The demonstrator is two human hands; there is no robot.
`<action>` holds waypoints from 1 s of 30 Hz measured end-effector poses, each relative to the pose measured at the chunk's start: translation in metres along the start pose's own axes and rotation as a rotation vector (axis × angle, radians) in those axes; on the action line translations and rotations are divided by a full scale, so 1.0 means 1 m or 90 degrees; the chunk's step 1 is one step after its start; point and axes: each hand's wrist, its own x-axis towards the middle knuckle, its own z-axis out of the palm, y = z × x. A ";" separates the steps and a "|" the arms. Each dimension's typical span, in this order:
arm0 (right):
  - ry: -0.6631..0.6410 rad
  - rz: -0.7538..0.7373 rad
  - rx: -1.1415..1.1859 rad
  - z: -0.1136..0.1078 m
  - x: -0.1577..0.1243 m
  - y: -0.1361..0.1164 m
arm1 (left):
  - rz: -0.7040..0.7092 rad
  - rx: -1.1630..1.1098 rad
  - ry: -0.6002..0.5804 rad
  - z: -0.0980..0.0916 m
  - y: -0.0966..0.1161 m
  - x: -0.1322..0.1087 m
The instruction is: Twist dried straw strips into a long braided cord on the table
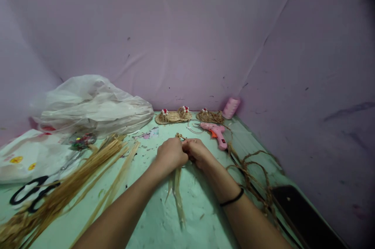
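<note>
My left hand (172,153) and my right hand (197,151) meet over the middle of the green table, fingers closed. Between them they grip a dried-fibre strip (178,198), whose pale loose ends hang toward me below my left hand. A small knotted or braided bit (178,135) of it sticks out just beyond my fingers. How the fibre runs between the fingertips is hidden. Behind my hands lie woven slippers (173,117) with red and white bead flowers, and a browner woven piece (210,117) beside them.
On the right are a pink glue gun (215,132), a pink thread spool (231,107), brown braided cord (252,174) and a dark phone-like slab (304,214). On the left lie a dried-fibre bundle (88,171), black-handled scissors (29,190) and a plastic bag (96,104). Walls enclose the back and right.
</note>
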 end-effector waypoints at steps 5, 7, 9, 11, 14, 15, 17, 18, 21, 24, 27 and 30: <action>-0.036 -0.006 0.021 -0.003 -0.001 -0.002 | 0.046 -0.059 -0.049 -0.014 -0.010 0.004; -0.065 -0.009 0.026 -0.005 -0.002 -0.004 | 0.008 -0.172 -0.053 -0.024 -0.018 0.010; -0.080 0.005 0.031 -0.007 -0.001 -0.005 | -0.071 -0.300 -0.019 -0.028 -0.025 0.017; -0.093 0.030 0.046 -0.010 0.000 -0.005 | -0.126 -0.436 -0.071 -0.023 -0.027 0.023; -0.138 0.042 0.064 -0.013 0.002 -0.005 | -0.126 -0.590 -0.233 -0.009 -0.026 0.028; -0.157 0.040 0.056 -0.013 0.002 -0.004 | -0.122 -0.615 -0.259 -0.006 -0.025 0.028; -0.166 0.028 0.013 -0.014 0.003 -0.004 | -0.122 -0.620 -0.255 -0.001 -0.025 0.028; -0.154 0.017 -0.021 -0.014 0.004 -0.004 | -0.123 -0.597 -0.238 -0.001 -0.025 0.028; -0.092 -0.049 -0.179 -0.011 0.003 -0.005 | -0.129 -0.485 -0.187 0.000 -0.025 0.027; 0.008 -0.152 -0.430 -0.008 -0.003 -0.008 | -0.108 -0.419 -0.121 0.001 -0.023 0.027; 0.119 -0.201 -0.634 -0.007 -0.015 -0.017 | -0.082 -0.427 -0.095 0.002 -0.021 0.027; 0.119 -0.183 -0.709 -0.003 -0.028 -0.026 | -0.098 -0.447 -0.112 0.003 -0.020 0.026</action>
